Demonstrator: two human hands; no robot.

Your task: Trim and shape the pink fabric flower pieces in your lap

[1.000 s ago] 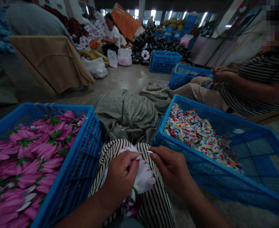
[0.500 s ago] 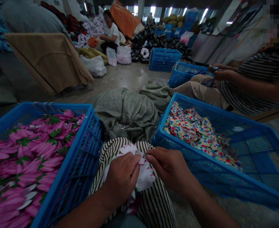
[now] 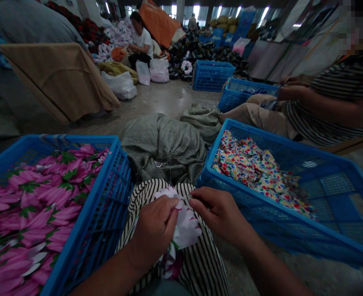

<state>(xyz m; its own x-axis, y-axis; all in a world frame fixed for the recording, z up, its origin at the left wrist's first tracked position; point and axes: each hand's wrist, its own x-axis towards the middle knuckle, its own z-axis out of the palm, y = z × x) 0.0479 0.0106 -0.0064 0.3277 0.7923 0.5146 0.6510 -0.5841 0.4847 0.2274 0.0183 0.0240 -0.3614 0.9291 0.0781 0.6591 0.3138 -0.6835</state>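
White petal-shaped pieces with pink edges (image 3: 186, 228) lie over my striped lap (image 3: 204, 261). My left hand (image 3: 157, 224) pinches the edge of one of these pieces between thumb and forefinger. Just to its right, my right hand (image 3: 220, 213) has its thumb and forefinger drawn together; whatever lies between those fingertips is too small to make out. Below my left hand, a bit of green and dark pink shows among the white pieces.
At the left stands a blue crate (image 3: 116, 152) of pink petals with green parts. Another blue crate (image 3: 292, 152) at the right holds colourful dotted fabric pieces (image 3: 255, 168). A grey-green sack (image 3: 166, 135) lies ahead. A person in stripes (image 3: 332, 98) sits at the right.
My left hand has moved slightly left and the white pieces show more between the hands. My right hand's fingertips have shifted a little away from the piece. The view has shifted slightly.
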